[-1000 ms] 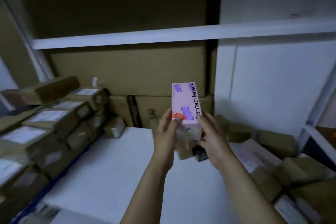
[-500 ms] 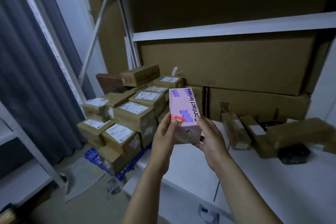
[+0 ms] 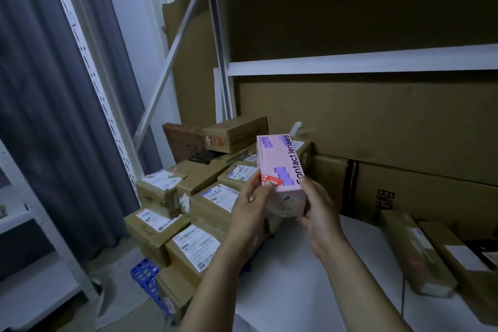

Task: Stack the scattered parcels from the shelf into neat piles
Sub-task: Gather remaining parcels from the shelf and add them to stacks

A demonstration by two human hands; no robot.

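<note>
**One pink box in two hands**

The single pink box (image 3: 280, 170), printed "Contact lenses", stands upright at frame centre. The left hand (image 3: 249, 213) pinches its left edge and the right hand (image 3: 320, 210) grips its lower right side. Roughly ten labelled parcels (image 3: 188, 210) are piled at centre left over one blue crate (image 3: 147, 275). Two long parcels (image 3: 415, 250) lie on the white shelf (image 3: 310, 277), lower right.

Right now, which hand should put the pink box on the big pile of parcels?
Probably the left hand. Both hands grip the pink box, but the pile of parcels sits on the left hand's side, just beyond it. The right hand would have to reach across the body.
</note>
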